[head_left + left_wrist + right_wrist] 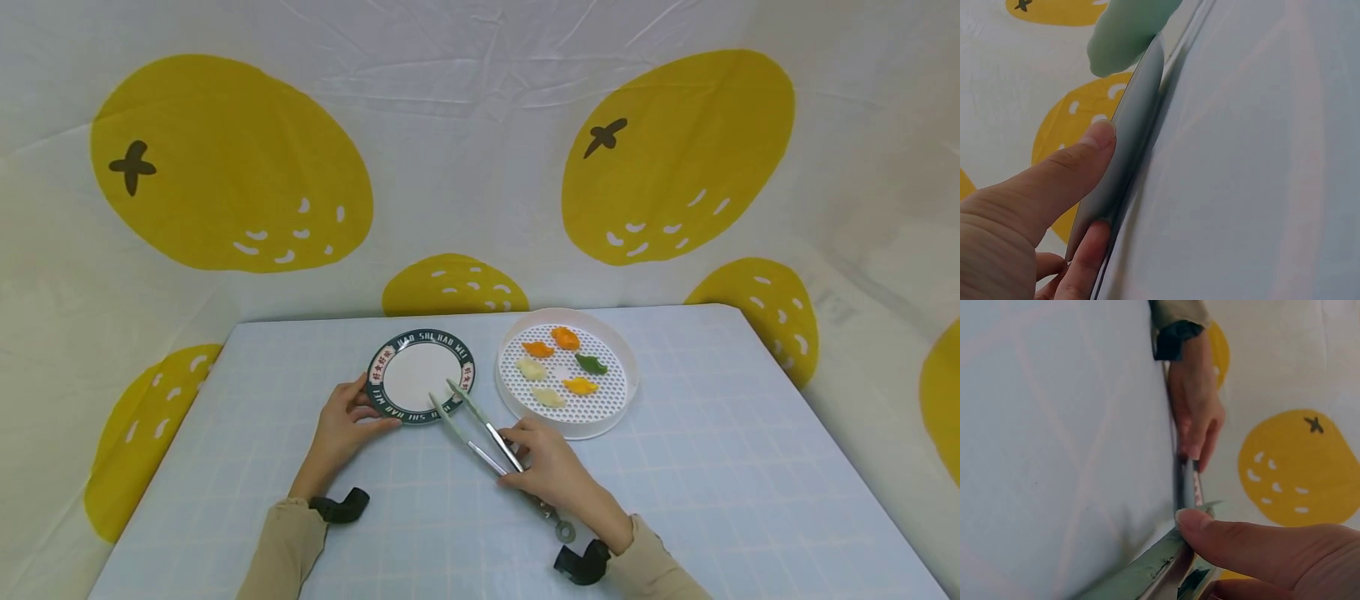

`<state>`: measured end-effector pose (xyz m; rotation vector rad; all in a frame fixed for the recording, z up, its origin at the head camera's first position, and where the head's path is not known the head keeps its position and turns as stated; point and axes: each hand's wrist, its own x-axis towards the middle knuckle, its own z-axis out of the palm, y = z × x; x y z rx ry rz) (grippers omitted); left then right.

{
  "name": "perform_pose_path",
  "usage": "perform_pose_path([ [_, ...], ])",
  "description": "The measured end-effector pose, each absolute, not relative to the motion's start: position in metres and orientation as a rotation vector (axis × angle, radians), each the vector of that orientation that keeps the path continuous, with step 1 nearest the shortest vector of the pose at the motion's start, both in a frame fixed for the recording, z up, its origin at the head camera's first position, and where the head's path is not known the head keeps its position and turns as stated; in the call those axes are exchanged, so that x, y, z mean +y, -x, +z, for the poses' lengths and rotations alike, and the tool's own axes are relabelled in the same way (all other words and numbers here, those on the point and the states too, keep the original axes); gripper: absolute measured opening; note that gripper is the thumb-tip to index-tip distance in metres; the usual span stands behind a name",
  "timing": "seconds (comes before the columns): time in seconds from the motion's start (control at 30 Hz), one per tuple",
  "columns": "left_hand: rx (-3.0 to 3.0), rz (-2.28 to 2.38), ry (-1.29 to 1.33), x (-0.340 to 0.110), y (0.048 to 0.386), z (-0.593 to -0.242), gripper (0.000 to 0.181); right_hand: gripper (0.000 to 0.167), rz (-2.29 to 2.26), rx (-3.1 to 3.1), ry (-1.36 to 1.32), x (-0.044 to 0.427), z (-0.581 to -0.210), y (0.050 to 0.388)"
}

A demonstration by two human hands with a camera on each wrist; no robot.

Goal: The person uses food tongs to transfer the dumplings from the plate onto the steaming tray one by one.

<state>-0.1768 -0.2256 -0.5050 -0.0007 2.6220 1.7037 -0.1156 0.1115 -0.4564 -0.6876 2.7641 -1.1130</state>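
My left hand [339, 429] grips the near left rim of a round plate [416, 367], white with a dark green lettered border. In the left wrist view the thumb lies on top of the plate [1138, 112] and fingers reach under its edge. My right hand [551, 467] holds metal tongs [468, 404] with pale green tips. The tongs' arms are spread, their tips over the plate's near right part, with nothing visible between them. Right of the plate stands a white perforated steamer tray [581, 429] bearing several dumpling-shaped pieces, among them a green one [592, 364] and a yellow one [581, 386].
A pale blue checked cloth [735, 467] covers the table. Behind and beside it hangs a white sheet [465, 167] printed with big yellow fruits. Each wrist wears a black strap mount, the left one [341, 506] lying close to the tabletop.
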Motion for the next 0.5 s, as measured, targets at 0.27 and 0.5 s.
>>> perform_pose_path([
  [0.27,2.644,1.663,-0.003,-0.226,0.177,-0.504,0.109,0.045,-1.076,2.717,0.686,0.116,-0.446,0.119],
  [0.5,2.624,1.561,0.022,-0.233,0.176,-0.496,0.103,0.006,-1.335,2.831,0.812,0.139,-0.428,0.123],
])
